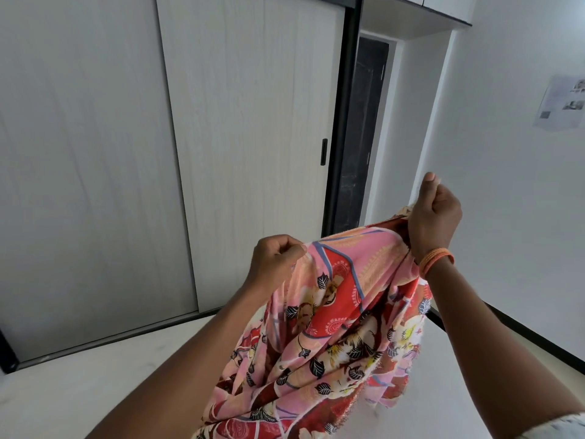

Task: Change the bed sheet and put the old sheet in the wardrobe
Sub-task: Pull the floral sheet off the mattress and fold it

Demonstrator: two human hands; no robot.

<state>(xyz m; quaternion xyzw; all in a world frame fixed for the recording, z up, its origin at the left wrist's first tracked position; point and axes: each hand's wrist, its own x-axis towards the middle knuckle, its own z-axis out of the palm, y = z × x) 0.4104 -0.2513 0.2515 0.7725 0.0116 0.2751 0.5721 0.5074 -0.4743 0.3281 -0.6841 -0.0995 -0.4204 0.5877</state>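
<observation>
Floral sheet (332, 312) held up in the air in front of the wardrobe (247, 137), hanging down in loose folds toward the pale floor (79, 391). Left hand (275, 258) curled tight, pinching the top edge of the sheet between thumb and fingers. Right hand (435, 213) also curled, gripping the other end of the same edge, a little higher and further from the wardrobe doors. Orange bangles (437, 259) on the right wrist, just above the cloth.

Top edge stretched between the two hands, probably to find the corners and bring them together for folding; cloth in between sagging, so not yet pulled flat. Held high likely to keep the lower part off the floor and to let the weight straighten the fabric.

Wardrobe sliding doors closed, dark handle (324, 152) on the door edge nearest the sheet. Dark opening (361, 137) just beside the wardrobe, on the side away from the left hand. Paper sheet (560, 103) on the white wall, well apart from the wardrobe.

Judging from this, old sheet already off the bed, folding in progress, door not yet opened. Bed not in view.
</observation>
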